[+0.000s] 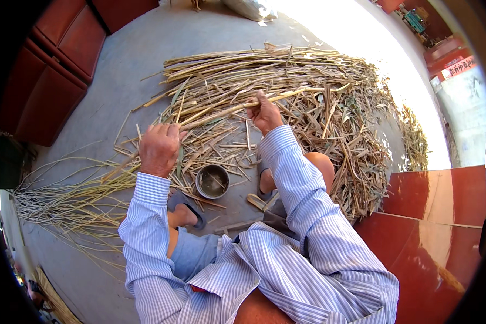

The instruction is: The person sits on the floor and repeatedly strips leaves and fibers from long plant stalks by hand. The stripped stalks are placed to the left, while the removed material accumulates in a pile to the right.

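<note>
A long dry yellow stalk stretches between my two hands, slanting up to the right over the pile. My left hand is closed round its lower left part. Farther along, my right hand grips the same stalk between thumb and fingers. Behind it lies a heap of long dry stalks, laid mostly side by side. Short broken pieces and dry leaves pile up on the right. Below my hands, a round metal bowl with dark liquid stands on the floor between my feet.
Thin loose twigs fan out at the left. Red-brown sofas stand at the far left, and a shiny red panel is at the right. A pale sack lies at the back. My sandalled left foot is close to the bowl.
</note>
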The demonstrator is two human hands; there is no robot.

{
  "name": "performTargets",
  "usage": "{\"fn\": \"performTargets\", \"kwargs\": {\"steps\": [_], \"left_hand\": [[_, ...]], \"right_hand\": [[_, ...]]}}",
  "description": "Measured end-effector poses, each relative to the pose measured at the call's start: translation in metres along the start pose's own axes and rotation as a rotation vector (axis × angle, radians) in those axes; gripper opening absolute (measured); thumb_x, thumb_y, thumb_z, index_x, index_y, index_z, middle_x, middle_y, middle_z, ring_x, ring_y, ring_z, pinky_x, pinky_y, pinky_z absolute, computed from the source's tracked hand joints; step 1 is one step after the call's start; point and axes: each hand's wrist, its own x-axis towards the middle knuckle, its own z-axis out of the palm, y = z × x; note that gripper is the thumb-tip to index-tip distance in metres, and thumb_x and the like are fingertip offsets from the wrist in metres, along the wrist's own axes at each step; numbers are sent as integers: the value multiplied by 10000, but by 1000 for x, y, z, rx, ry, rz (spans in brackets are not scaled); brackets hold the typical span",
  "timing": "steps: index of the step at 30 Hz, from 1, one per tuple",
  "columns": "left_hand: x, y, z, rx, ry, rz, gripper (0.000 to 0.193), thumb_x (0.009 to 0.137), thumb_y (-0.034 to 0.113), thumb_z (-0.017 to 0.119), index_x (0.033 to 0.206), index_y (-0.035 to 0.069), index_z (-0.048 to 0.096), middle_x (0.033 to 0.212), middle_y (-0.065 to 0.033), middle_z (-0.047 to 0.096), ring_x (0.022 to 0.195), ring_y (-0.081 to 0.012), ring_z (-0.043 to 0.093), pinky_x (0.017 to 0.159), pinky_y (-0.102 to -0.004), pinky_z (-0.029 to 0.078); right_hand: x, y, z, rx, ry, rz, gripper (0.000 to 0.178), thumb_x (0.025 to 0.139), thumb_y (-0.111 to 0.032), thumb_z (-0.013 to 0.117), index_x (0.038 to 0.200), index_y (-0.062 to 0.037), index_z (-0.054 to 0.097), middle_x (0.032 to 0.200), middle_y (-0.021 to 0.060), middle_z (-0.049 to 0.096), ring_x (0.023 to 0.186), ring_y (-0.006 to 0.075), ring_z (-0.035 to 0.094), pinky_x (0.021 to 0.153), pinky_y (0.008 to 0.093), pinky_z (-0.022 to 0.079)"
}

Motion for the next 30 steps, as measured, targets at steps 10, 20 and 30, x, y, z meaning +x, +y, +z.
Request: {"fn": "performTargets", "kwargs": {"steps": [10, 20, 30], "left_hand": [[-6, -21, -37, -174, -106, -195, 238, 831, 299, 693, 846, 67, 641, 781, -100, 666, 691, -306, 617, 670, -435, 449], [31, 4, -25, -251, -86, -235, 349, 840, 350, 675, 709, 44, 574, 687, -147, 587, 650, -367, 577, 559, -458, 428], [21, -12, -10, -273, -50, -207, 400, 859, 413, 626, 706, 58, 522, 626, -136, 540, 600, -345, 571, 537, -452, 434]], "right_hand": [[72, -141, -68, 29, 169, -21, 199, 1023, -159, 439, 941, -20, 555, 814, 109, 637, 736, 205, 652, 665, 320, 559], [61, -146, -86, 63, 472, -63, 283, 1013, -243, 453, 1203, -59, 555, 1124, 123, 663, 926, 207, 655, 832, 363, 511], [120, -102, -94, -77, -243, 196, 264, 952, -163, 602, 1174, -21, 620, 1050, 91, 683, 890, 199, 633, 796, 299, 547]]}}
